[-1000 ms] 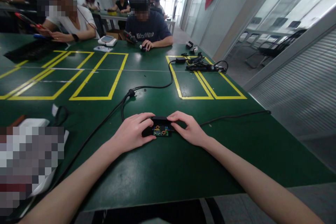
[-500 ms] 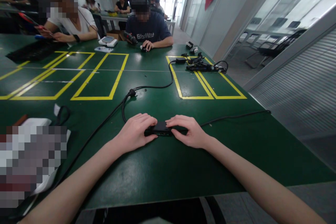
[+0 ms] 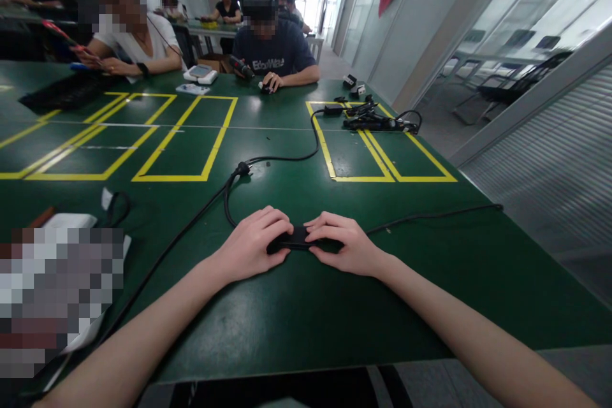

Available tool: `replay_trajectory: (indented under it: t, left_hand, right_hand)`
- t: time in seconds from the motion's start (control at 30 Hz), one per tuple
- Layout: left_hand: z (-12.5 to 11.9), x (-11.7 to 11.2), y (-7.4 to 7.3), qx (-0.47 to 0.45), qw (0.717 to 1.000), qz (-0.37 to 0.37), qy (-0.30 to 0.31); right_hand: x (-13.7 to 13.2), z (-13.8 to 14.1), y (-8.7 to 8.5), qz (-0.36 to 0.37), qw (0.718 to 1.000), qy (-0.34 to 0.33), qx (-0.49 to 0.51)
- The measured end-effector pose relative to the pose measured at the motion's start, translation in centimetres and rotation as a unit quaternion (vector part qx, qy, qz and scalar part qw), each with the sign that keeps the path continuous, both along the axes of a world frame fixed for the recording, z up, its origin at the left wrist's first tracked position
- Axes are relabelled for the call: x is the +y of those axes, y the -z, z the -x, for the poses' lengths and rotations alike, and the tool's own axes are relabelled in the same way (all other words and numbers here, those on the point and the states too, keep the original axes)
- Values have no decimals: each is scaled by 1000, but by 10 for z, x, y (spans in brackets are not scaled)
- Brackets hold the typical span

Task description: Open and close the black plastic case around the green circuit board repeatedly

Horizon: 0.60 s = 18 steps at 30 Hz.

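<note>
Case (image 3: 299, 238), black and slim, lies on the green table (image 3: 229, 331) in front of the wearer, between the two hands and partly hidden by them. Its top looks closed over. The left hand (image 3: 255, 241) grasps the left end, fingertips on top and thumb along the near side. The right hand (image 3: 348, 243) grasps the right end in much the same way, fingers bent over the top and thumb low at the near side. Both wrists are close to the tabletop, and the forearms reach in from the lower corners.

A cord (image 3: 437, 211) runs from behind the right hand to the table's right edge. Beyond the left hand sits a plug (image 3: 243, 169). A thicker cable (image 3: 176, 243) slants from the plug area down to the lower left, and a loop drops towards the left hand. A thin lead (image 3: 291, 159) curves away to a pile of black cables (image 3: 370, 120) across the yellow tape (image 3: 172, 178) on the right.

A blurred-out bundle (image 3: 57, 299) lies at the left, near a white box (image 3: 71, 222). Across the table, a person in a dark T-shirt (image 3: 275, 44) has a driver (image 3: 241, 67) in one hand and a small part under the other. Beside them sits a person in white (image 3: 143, 38), near a white device (image 3: 201, 74).
</note>
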<state>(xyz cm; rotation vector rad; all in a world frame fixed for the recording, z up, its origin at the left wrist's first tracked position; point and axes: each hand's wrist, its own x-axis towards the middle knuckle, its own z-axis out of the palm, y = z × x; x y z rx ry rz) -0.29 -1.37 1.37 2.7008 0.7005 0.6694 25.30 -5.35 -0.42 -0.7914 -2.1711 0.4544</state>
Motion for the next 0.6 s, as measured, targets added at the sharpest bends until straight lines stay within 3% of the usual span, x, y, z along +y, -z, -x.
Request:
replay_trajectory:
  t: [0.13, 0.3, 0.6]
  left_hand:
    - [1, 3, 0, 13, 999, 27, -14]
    - [1, 4, -1, 32, 998, 46, -28]
    - [-8, 0, -1, 127, 991, -14, -26]
  right_hand:
    - [-2, 0, 0, 17, 998, 12, -52]
    - [-3, 6, -3, -19, 986, 79, -144]
    - [-7, 6, -6, -38, 973, 73, -214]
